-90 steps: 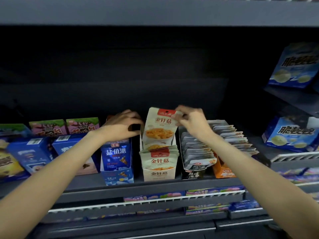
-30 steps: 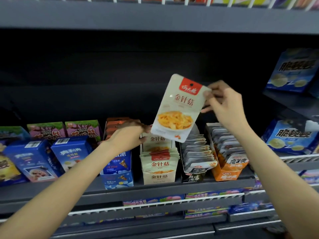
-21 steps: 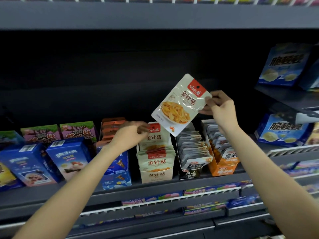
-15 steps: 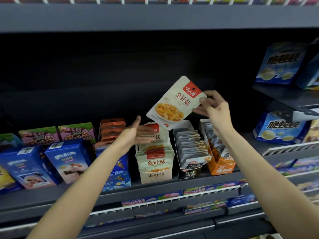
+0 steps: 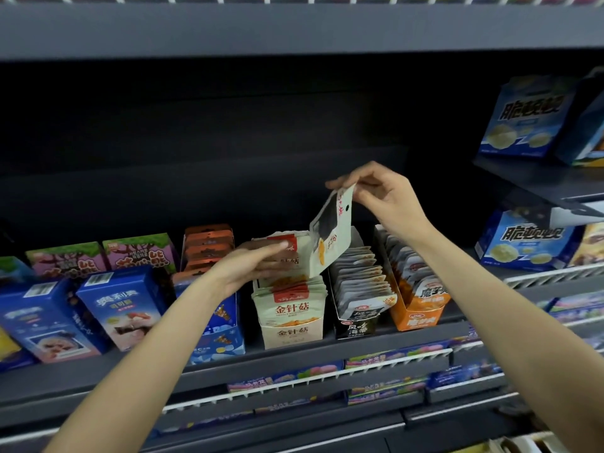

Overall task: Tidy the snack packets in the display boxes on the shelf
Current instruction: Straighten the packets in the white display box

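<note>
My right hand (image 5: 384,197) pinches the top edge of a cream snack packet (image 5: 331,235), which hangs nearly edge-on with its lower end down among the packets at the back of the cream display box (image 5: 292,331). My left hand (image 5: 253,264) lies flat, fingers straight, pressing the upright cream packets (image 5: 289,295) in that box toward the front. Right of it stand a black display box (image 5: 359,323) of grey packets and an orange display box (image 5: 421,317) of packets.
Blue snack boxes (image 5: 122,308) and purple-green boxes (image 5: 139,253) stand left on the dark shelf (image 5: 376,343). An orange packet stack (image 5: 207,246) sits behind my left wrist. Blue cracker boxes (image 5: 528,240) fill the right shelves. A shelf (image 5: 294,27) overhangs above.
My right hand has turned the cream packet from face-on to edge-on and lowered it into the back of the cream box. My left hand has moved flat against the front packets.
</note>
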`<control>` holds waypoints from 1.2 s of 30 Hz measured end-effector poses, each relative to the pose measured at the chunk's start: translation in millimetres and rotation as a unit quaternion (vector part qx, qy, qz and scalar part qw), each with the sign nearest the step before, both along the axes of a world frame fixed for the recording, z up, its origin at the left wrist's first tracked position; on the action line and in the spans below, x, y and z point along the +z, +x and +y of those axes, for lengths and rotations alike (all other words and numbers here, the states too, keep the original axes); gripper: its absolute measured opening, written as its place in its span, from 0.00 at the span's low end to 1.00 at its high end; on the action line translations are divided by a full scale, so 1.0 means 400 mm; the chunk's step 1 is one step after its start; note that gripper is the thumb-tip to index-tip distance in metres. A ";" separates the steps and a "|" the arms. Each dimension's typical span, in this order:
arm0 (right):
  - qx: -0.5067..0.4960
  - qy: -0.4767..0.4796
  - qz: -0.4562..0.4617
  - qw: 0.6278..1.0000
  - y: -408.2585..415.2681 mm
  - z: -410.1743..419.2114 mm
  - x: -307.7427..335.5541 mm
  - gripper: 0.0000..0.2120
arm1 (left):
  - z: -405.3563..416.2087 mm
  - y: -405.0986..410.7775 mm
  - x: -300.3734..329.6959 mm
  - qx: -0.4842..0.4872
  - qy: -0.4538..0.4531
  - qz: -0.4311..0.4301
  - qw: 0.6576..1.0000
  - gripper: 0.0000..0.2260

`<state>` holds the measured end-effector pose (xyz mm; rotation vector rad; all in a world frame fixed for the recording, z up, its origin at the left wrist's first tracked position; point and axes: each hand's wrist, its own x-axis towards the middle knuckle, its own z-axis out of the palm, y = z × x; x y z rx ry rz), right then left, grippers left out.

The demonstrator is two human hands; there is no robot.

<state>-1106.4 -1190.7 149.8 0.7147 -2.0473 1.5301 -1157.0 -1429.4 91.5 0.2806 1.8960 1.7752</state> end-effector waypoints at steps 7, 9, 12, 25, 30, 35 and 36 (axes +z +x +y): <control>0.040 -0.069 0.019 0.997 -0.021 -0.032 0.015 0.03 | -0.015 0.002 0.006 -0.036 0.018 -0.005 0.999 0.21; 0.056 -0.084 0.029 0.994 -0.025 -0.045 0.023 0.05 | -0.015 0.002 0.004 -0.037 0.021 -0.005 0.999 0.20; 0.068 -0.068 0.036 0.995 -0.038 -0.064 0.031 0.10 | -0.018 -0.004 0.000 -0.030 0.045 -0.012 0.998 0.19; -0.151 0.281 0.055 0.946 -0.041 0.111 -0.022 0.12 | 0.006 0.019 -0.027 0.132 0.066 0.084 0.986 0.06; -0.186 0.376 0.082 0.904 -0.028 0.143 -0.019 0.09 | 0.026 0.025 -0.029 0.148 0.050 0.113 0.981 0.06; -0.185 0.361 0.056 0.912 -0.011 0.140 -0.015 0.11 | 0.025 0.031 -0.027 0.146 0.065 0.112 0.981 0.06; -0.181 0.372 0.065 0.908 -0.007 0.139 -0.016 0.12 | 0.023 0.030 -0.028 0.146 0.068 0.112 0.981 0.06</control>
